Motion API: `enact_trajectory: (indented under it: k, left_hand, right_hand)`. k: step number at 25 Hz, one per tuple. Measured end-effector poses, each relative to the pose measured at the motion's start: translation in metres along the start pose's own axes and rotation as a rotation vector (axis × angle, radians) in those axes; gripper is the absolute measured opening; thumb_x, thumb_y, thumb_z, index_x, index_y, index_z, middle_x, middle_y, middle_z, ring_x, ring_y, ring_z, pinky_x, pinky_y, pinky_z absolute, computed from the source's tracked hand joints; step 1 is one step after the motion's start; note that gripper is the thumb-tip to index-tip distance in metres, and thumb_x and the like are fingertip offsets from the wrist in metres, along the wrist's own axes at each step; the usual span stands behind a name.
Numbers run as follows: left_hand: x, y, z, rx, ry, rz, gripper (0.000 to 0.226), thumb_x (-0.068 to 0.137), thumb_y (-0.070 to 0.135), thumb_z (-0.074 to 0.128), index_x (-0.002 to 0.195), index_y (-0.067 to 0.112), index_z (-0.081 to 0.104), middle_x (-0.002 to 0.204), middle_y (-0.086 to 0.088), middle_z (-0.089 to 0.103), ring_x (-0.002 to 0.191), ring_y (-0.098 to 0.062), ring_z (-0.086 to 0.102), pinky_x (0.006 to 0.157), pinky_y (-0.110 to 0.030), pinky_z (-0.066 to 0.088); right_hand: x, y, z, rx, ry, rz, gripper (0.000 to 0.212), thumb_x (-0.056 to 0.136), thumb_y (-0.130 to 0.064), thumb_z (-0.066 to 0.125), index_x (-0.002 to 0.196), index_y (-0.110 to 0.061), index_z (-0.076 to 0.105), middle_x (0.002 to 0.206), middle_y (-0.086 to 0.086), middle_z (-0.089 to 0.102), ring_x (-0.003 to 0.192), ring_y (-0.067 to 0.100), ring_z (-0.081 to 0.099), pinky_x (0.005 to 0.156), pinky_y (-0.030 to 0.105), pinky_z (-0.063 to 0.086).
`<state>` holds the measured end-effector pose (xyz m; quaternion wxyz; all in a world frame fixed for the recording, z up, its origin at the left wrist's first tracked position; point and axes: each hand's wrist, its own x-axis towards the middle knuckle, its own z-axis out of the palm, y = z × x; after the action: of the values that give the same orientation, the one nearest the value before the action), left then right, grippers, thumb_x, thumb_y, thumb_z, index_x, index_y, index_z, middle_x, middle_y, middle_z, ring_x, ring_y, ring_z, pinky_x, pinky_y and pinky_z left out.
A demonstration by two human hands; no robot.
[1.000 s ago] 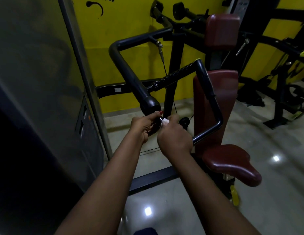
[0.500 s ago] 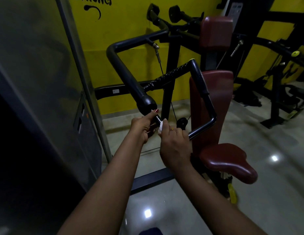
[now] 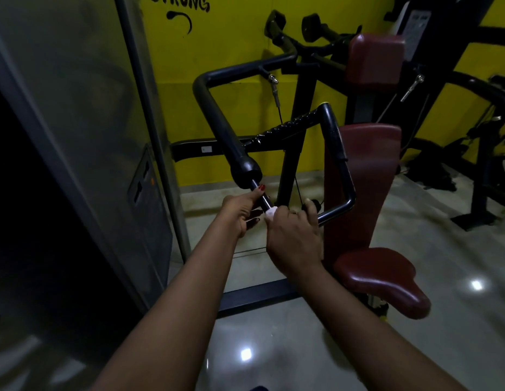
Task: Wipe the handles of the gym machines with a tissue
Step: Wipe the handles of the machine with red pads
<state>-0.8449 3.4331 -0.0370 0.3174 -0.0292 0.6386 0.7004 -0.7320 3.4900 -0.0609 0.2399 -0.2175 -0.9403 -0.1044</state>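
A black tubular handle frame (image 3: 220, 128) of a gym machine reaches toward me, ending in a thick black grip (image 3: 245, 170) with a thin bar (image 3: 262, 197) below it. My left hand (image 3: 240, 211) grips that thin bar just under the thick grip, thumb with a red nail on top. My right hand (image 3: 293, 235) holds a small white tissue (image 3: 270, 213) against the bar next to the left hand, fingers curled round it. A ribbed black handle (image 3: 288, 126) crosses behind.
The machine's maroon seat (image 3: 386, 277), backrest (image 3: 364, 176) and headrest (image 3: 374, 62) stand to the right. A grey metal panel (image 3: 76, 108) rises close on the left. Yellow wall behind, glossy floor (image 3: 457, 249) below, more black machines (image 3: 485, 153) at far right.
The camera view drifted slightly. My right hand with the tissue has shifted along the thin bar near the left hand, its fingers spreading a little further right. The left hand keeps its grip.
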Motion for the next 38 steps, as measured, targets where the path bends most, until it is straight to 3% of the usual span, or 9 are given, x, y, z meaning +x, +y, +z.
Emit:
enact_trajectory:
  k: [3,8,11,14,19,25,30,34,38]
  left_hand:
    - [-0.001,-0.001,0.004,0.025,0.071,0.087,0.038,0.086,0.029,0.071,0.107,-0.003,0.067,0.098,-0.015,0.071,0.076,-0.021,0.064,0.059,-0.026,0.043]
    - [-0.006,0.000,0.007,0.055,0.068,0.109,0.027,0.088,0.028,0.069,0.097,0.003,0.064,0.095,-0.013,0.068,0.074,-0.023,0.062,0.061,-0.028,0.043]
    - [-0.004,-0.001,0.006,0.114,0.087,0.136,0.032,0.088,0.031,0.069,0.100,0.001,0.066,0.098,-0.014,0.070,0.080,-0.027,0.064,0.066,-0.031,0.044]
    - [-0.002,-0.003,0.007,0.193,0.143,0.191,0.033,0.086,0.037,0.071,0.093,0.005,0.068,0.098,-0.017,0.072,0.082,-0.031,0.067,0.072,-0.035,0.050]
    - [-0.009,-0.015,0.006,0.556,0.435,0.562,0.037,0.082,0.041,0.073,0.099,0.017,0.051,0.104,-0.003,0.051,0.085,-0.013,0.051,0.070,-0.028,0.041]
    - [-0.003,-0.013,-0.006,0.782,0.181,0.788,0.014,0.090,0.028,0.066,0.099,0.022,0.075,0.101,0.001,0.057,0.086,-0.011,0.056,0.073,-0.025,0.046]
    - [-0.007,0.001,-0.007,0.513,0.015,0.481,0.012,0.091,0.025,0.066,0.097,0.022,0.076,0.092,0.000,0.072,0.068,-0.014,0.062,0.051,-0.018,0.044]
    - [-0.014,-0.003,-0.006,0.471,0.029,0.476,0.014,0.090,0.025,0.066,0.100,0.020,0.075,0.090,-0.001,0.071,0.062,-0.010,0.059,0.045,-0.015,0.041]
    - [-0.013,-0.014,-0.008,0.631,0.086,0.627,0.015,0.092,0.029,0.062,0.103,0.031,0.073,0.107,0.002,0.071,0.084,-0.010,0.065,0.069,-0.032,0.056]
  right_hand:
    - [-0.031,0.000,0.014,-0.136,0.046,0.006,0.036,0.095,-0.026,0.040,0.116,-0.008,0.062,0.091,0.009,0.063,0.092,0.029,0.061,0.097,0.041,0.028]
    - [0.020,0.001,-0.004,0.091,-0.201,0.034,0.038,0.090,-0.051,0.044,0.082,-0.019,0.063,0.073,0.002,0.064,0.074,0.024,0.062,0.097,0.043,0.029]
    - [-0.006,0.008,0.009,0.080,-0.022,-0.018,0.035,0.074,-0.042,0.065,0.095,-0.015,0.061,0.081,0.006,0.061,0.083,0.027,0.058,0.098,0.043,0.031]
    - [-0.041,0.014,0.031,-0.015,0.141,-0.081,0.053,0.074,-0.027,0.062,0.123,-0.009,0.053,0.107,0.010,0.057,0.109,0.031,0.054,0.103,0.042,0.026]
    - [0.001,0.021,0.013,0.158,0.178,-0.031,0.040,0.090,-0.052,0.044,0.076,-0.019,0.061,0.067,0.002,0.062,0.079,0.024,0.057,0.097,0.044,0.026]
    - [-0.051,0.027,0.047,0.115,0.462,-0.236,0.036,0.097,-0.007,0.050,0.132,-0.002,0.057,0.131,0.015,0.060,0.128,0.031,0.051,0.106,0.044,0.039]
    - [-0.019,-0.002,0.043,0.099,0.369,-0.307,0.038,0.097,0.004,0.034,0.126,0.007,0.058,0.136,0.023,0.053,0.130,0.033,0.049,0.112,0.042,0.035]
    - [-0.027,0.025,0.049,0.141,0.438,-0.501,0.034,0.095,0.004,0.045,0.127,0.004,0.058,0.137,0.018,0.053,0.133,0.029,0.046,0.109,0.041,0.039]
    - [-0.031,0.075,0.042,0.383,0.476,-0.373,0.047,0.082,0.009,0.068,0.126,-0.006,0.058,0.129,0.012,0.061,0.130,0.030,0.048,0.105,0.050,0.040]
